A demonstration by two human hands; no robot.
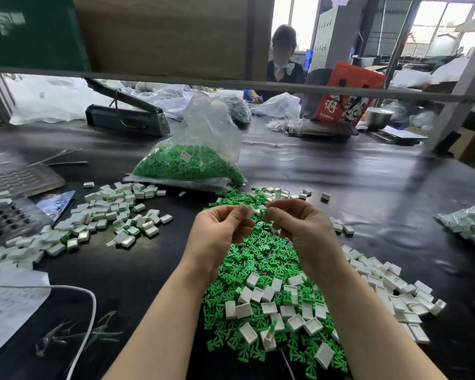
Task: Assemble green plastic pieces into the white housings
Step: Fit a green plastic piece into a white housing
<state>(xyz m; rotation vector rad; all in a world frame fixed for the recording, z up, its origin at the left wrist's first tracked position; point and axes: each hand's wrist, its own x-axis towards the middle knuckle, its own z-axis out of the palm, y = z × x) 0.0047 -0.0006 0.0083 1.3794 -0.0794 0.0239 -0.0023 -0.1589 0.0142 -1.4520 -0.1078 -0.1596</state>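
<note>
Green plastic piece (263,212) and white housing (254,210) meet at frame centre, pinched between my left hand (220,231) and right hand (299,226); both look light, rigid, best gripped by their edges.

black table (340,171) — green pieces (258,259) | white housings (379,278) | clear bag (198,149)

I am holding both my hands raised in front of me, forearms bare and angled inward. My left hand (220,229) and right hand (302,226) are meeting fingertip to fingertip, fingers curled, each pinching something small.
</note>
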